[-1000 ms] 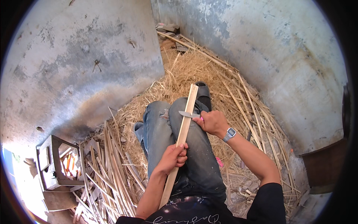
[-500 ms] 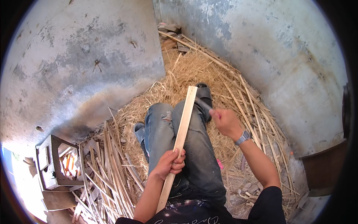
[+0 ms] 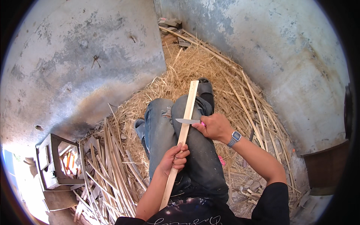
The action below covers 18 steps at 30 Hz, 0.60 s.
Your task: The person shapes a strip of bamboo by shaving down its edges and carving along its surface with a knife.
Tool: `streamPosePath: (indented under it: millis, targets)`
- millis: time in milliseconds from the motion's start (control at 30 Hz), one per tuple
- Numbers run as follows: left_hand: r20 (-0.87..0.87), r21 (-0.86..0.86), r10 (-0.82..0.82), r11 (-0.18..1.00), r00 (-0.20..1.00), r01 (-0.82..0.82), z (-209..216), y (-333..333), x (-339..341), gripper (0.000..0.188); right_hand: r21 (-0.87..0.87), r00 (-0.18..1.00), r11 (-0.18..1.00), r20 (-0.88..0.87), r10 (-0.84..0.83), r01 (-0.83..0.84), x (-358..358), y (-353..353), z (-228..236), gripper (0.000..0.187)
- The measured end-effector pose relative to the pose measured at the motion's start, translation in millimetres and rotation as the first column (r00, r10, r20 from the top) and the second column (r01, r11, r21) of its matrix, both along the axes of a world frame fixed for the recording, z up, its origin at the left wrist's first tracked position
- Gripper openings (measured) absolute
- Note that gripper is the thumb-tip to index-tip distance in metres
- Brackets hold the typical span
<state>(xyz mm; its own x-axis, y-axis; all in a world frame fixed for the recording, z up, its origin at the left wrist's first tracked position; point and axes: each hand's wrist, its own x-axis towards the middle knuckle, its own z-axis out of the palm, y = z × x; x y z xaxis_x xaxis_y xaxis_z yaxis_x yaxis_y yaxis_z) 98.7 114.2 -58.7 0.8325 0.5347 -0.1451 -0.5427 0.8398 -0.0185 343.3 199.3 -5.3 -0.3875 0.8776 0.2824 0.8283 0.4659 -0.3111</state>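
Observation:
I sit with my jeans-clad legs stretched over straw. A long pale wooden strip (image 3: 185, 125) lies along my right thigh, pointing away from me. My left hand (image 3: 173, 158) grips the strip near its lower part. My right hand (image 3: 213, 126), with a wristwatch, holds a small knife (image 3: 186, 121) with a pink handle. The blade lies across the strip at about its middle, pointing left.
Dry straw and shavings (image 3: 225, 82) cover the ground around my legs. A heap of split wooden strips (image 3: 108, 165) lies at my left. A small wooden frame box (image 3: 52, 161) stands at the far left. Grey concrete walls (image 3: 82, 56) close in on both sides.
My right hand swung out to the right and away from the strip, then came back; the knife blade now rests on the strip again, lower than a second ago.

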Motion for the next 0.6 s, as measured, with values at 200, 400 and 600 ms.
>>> streamPosePath:
  millis: [200, 400, 600]
  targets:
    - [0.206, -0.103, 0.037, 0.995, 0.978, -0.016, -1.2, -2.3, -0.2, 0.028, 0.125, 1.000, 0.992, -0.016, 0.003, -0.001, 2.6, 31.4, -2.5, 0.069]
    - [0.319, -0.176, 0.054, 0.984, 0.946, 0.003, -1.6, -3.1, 4.4, 0.028, 0.215, 0.998, 0.975, -0.053, -0.042, 0.052, 7.4, 50.5, -8.3, 0.064]
    - [0.423, -0.179, 0.091, 0.984, 0.901, -0.015, 3.9, -10.4, 5.0, 0.030, 0.051, 0.994, 0.999, -0.104, 0.017, -0.012, -9.1, 19.7, 7.8, 0.063]
